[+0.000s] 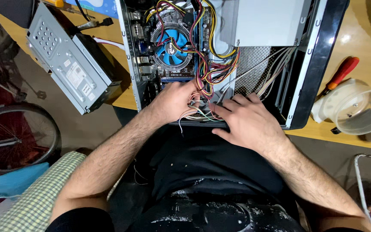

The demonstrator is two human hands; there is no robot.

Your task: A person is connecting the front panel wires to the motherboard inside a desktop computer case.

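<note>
An open desktop computer case (314, 64) lies on its side on a wooden table, its inside facing me. Inside sit a blue cooling fan (171, 45) on the motherboard and a bundle of red, yellow and black cables (207, 64). My left hand (172, 101) reaches into the case's near edge, fingers closed on thin coloured wires (194, 112) there. My right hand (247, 120) rests beside it with fingers spread, fingertips touching the same thin wires. A grey power supply box (267, 21) fills the case's upper right.
A grey metal drive unit (71, 64) overhangs the table's left edge. A red-handled screwdriver (340, 75) and a clear plastic tub (359, 107) lie right of the case. A bicycle wheel (18, 137) stands on the floor at left. A green checked cloth (39, 193) is near my left elbow.
</note>
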